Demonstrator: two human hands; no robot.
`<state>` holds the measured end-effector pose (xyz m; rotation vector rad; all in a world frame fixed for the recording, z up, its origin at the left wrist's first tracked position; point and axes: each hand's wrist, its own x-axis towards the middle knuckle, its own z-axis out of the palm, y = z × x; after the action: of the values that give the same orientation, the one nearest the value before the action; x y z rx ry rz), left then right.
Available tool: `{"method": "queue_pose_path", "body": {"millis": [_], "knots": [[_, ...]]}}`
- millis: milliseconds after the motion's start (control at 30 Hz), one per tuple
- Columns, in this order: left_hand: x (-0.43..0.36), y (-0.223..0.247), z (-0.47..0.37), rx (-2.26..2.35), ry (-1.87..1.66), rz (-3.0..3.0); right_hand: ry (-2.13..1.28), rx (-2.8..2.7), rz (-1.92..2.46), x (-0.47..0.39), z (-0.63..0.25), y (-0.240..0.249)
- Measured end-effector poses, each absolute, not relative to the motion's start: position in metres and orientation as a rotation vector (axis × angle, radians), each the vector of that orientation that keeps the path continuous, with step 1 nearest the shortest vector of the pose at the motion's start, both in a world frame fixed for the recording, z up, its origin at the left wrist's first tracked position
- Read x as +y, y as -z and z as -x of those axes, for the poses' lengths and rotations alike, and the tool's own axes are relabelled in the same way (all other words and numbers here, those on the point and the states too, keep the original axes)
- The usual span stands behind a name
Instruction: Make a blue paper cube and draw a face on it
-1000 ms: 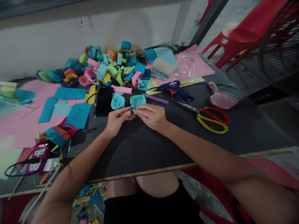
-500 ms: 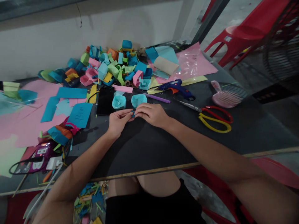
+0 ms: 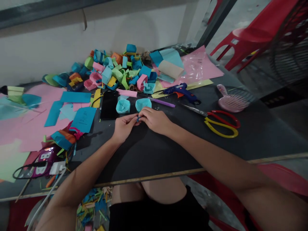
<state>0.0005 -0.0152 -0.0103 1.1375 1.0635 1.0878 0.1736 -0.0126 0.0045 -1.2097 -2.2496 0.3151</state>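
Between the fingertips of both hands is a small piece of blue paper (image 3: pixel 138 119), mostly hidden by the fingers. My left hand (image 3: pixel 124 127) pinches it from the left, and my right hand (image 3: pixel 155 119) pinches it from the right. Just beyond the hands, two light-blue folded paper cups stand side by side: a left cup (image 3: pixel 123 106) and a right cup (image 3: pixel 143 104). A dark phone (image 3: pixel 108 106) lies left of the cups. Behind them are a purple pen (image 3: pixel 161 102) and a pink paper strip (image 3: pixel 127 93).
Colourful folded paper pieces (image 3: pixel 117 72) are heaped against the wall. To the right lie a blue glue gun (image 3: pixel 184 93), scissors (image 3: pixel 220 123) with red and yellow handles, and a pink hairbrush (image 3: pixel 232 101). Blue paper sheets (image 3: pixel 83 119) and a purple power strip (image 3: pixel 45 160) occupy the left.
Both hands stay together over the same spot, with slight finger movement on the blue paper piece. The view has shifted a little; the cups and tools stay in place.
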Motion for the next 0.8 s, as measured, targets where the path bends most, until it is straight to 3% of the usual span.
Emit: {"method": "queue_pose_path", "body": {"millis": [267,800], "knots": [[-0.018,0.009,0.000,1.044,-1.063,-1.150,-0.465,-1.985,1.179,-0.009,-0.179,-0.004],[-0.024,0.003,0.005,1.194,-1.178,-1.500,-0.316,-1.873,0.919,-0.015,-0.171,-0.003]]}}
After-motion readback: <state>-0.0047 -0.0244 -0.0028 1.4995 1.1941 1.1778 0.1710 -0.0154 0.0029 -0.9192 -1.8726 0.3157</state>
